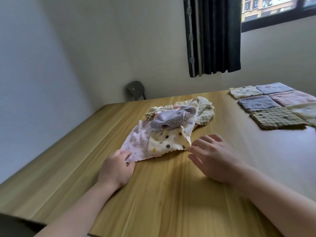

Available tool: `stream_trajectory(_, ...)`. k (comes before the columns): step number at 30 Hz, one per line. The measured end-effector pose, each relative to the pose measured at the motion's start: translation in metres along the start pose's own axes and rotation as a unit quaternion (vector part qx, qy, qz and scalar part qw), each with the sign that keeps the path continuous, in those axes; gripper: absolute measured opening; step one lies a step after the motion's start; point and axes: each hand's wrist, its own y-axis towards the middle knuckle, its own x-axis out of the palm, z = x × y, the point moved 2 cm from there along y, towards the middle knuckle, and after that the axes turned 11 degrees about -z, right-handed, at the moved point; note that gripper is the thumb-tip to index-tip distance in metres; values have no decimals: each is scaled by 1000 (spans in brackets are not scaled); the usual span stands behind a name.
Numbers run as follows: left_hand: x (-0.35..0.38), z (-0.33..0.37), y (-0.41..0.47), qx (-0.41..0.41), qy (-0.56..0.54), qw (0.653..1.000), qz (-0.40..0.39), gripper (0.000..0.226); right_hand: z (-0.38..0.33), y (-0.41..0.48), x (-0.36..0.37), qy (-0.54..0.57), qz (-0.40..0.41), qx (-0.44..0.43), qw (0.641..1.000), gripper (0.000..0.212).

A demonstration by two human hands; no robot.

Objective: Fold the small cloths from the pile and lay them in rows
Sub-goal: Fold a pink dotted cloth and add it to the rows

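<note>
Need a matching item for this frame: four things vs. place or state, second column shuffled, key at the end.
Things:
1 left hand
2 right hand
3 green checked folded cloth
4 chair

Place or state:
A behind the table's far edge
B grips the pink cloth's corner
C in the folded rows, on the table's right side
D fingers spread at the cream dotted cloth's corner

Pairs: 1-B; 2-D; 3-C; 4-A
</note>
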Motion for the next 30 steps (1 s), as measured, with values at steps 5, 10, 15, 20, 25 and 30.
stream_trajectory(5,-13,6,2,5,2,997,79,10,-1,-2,-1,8,-6,0,1000,41)
stream_trajectory(10,-55,26,33,-25,-111,978,172,13,2,-7,-3,12,16,-2,1000,38)
stream_trajectory(15,-115,80,58,39,-181,940,285,16,2,-6,-3,17,36,-1,999,37)
stream_trajectory(20,-175,121,71,102,-219,888,392,16,5,-9,-3,18,60,7,998,35)
stream_trajectory(25,-204,168,66,220,-191,858,423,15,8,-7,-11,27,95,48,994,36)
stream_trajectory(30,-189,216,58,313,-120,858,390,9,12,-7,-26,35,177,86,980,42)
